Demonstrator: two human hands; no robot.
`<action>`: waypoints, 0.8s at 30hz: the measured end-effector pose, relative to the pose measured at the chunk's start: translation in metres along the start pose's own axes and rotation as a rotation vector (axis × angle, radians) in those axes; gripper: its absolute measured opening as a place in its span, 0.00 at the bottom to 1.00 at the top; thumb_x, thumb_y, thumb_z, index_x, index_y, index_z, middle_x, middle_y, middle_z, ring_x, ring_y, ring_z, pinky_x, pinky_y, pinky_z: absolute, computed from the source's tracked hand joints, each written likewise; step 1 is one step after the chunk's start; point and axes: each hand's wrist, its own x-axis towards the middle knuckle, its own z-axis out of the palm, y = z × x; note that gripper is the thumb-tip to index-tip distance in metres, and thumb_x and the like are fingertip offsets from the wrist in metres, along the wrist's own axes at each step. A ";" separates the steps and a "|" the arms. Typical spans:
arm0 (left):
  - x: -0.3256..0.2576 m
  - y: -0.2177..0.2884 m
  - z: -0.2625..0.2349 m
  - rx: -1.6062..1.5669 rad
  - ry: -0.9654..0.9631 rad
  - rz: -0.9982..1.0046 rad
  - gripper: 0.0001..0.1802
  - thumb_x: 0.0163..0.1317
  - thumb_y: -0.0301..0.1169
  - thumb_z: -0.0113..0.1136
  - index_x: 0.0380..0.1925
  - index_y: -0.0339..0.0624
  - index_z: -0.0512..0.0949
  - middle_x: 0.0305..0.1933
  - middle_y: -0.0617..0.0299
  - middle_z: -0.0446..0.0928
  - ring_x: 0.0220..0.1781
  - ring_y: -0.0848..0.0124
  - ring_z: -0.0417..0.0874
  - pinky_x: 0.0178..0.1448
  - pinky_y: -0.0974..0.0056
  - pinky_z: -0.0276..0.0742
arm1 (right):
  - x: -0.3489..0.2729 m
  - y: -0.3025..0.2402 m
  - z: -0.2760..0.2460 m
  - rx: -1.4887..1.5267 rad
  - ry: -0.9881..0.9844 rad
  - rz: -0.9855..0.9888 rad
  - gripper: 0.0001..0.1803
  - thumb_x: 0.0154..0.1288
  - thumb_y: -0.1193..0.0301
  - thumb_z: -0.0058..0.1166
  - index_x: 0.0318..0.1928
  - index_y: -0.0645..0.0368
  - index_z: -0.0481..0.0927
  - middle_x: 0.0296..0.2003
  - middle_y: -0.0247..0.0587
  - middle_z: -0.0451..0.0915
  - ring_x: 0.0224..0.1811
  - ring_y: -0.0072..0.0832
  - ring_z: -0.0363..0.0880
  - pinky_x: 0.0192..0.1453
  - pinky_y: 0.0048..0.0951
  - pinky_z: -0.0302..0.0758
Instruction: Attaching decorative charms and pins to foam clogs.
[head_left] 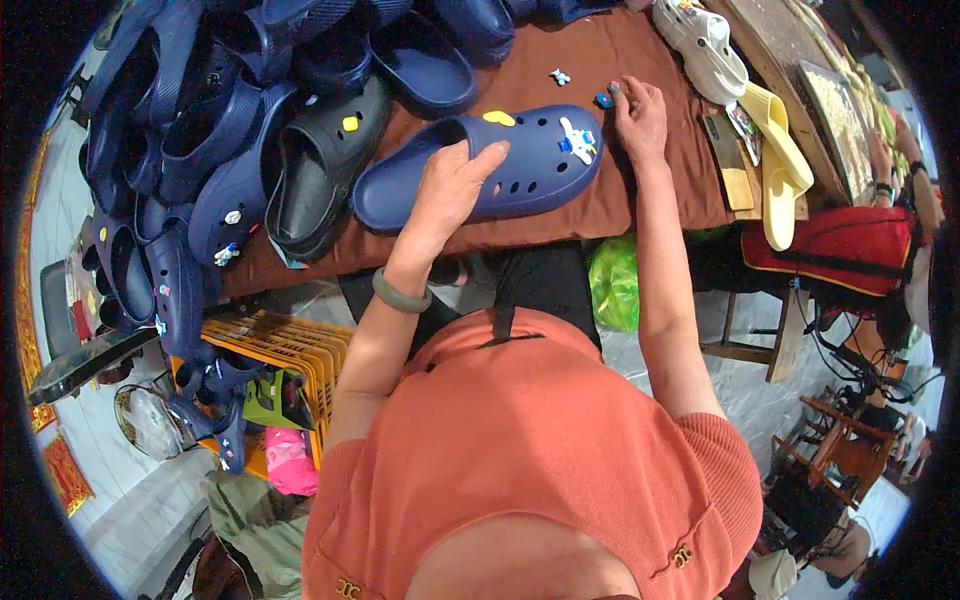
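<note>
A navy blue clog (540,190) lies on the brown cloth in front of me, its toe to the right. My left hand (452,190) grips it by the near rim of its opening, with the thumb over the top. On the toe sits a white and blue character charm (577,142); a yellow piece (499,118) shows at the strap's far side. Beyond the toe, my right hand (641,118) has its fingers drawn together at the cloth. A small blue charm (603,101) lies at its fingertips; whether they pinch anything is hidden. Another small charm (560,77) rests farther off.
Navy clogs (215,135) are piled at the left, beside a black clog (325,160). A white clog (705,50), a yellow slipper (782,165) and a phone-like dark object (724,145) lie right on the brown cloth (690,190). An orange crate (285,345) stands below left.
</note>
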 end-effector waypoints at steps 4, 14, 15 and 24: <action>-0.003 0.003 -0.002 -0.015 -0.008 -0.025 0.21 0.61 0.44 0.55 0.32 0.32 0.79 0.24 0.58 0.79 0.24 0.71 0.79 0.32 0.65 0.73 | 0.010 0.009 0.007 -0.263 -0.153 -0.072 0.13 0.60 0.59 0.57 0.44 0.47 0.82 0.42 0.41 0.78 0.47 0.41 0.75 0.51 0.40 0.71; 0.005 -0.008 -0.001 0.063 -0.011 0.093 0.24 0.62 0.47 0.51 0.33 0.32 0.78 0.26 0.53 0.79 0.29 0.64 0.80 0.36 0.60 0.72 | -0.004 -0.002 -0.011 0.425 -0.069 0.226 0.13 0.61 0.66 0.59 0.42 0.61 0.83 0.39 0.42 0.83 0.41 0.24 0.82 0.46 0.23 0.75; 0.006 -0.012 -0.004 0.062 0.007 0.080 0.24 0.62 0.47 0.51 0.33 0.32 0.78 0.26 0.53 0.79 0.29 0.64 0.80 0.36 0.60 0.72 | -0.010 -0.037 -0.023 0.467 -0.102 0.263 0.11 0.62 0.69 0.59 0.42 0.61 0.83 0.38 0.41 0.83 0.42 0.21 0.80 0.46 0.21 0.74; 0.009 -0.013 -0.005 0.141 -0.015 0.120 0.29 0.63 0.53 0.47 0.33 0.33 0.78 0.27 0.44 0.77 0.34 0.49 0.78 0.40 0.54 0.70 | -0.097 -0.106 -0.049 0.319 0.017 -0.328 0.12 0.44 0.77 0.69 0.32 0.56 0.83 0.31 0.37 0.79 0.36 0.33 0.76 0.42 0.31 0.72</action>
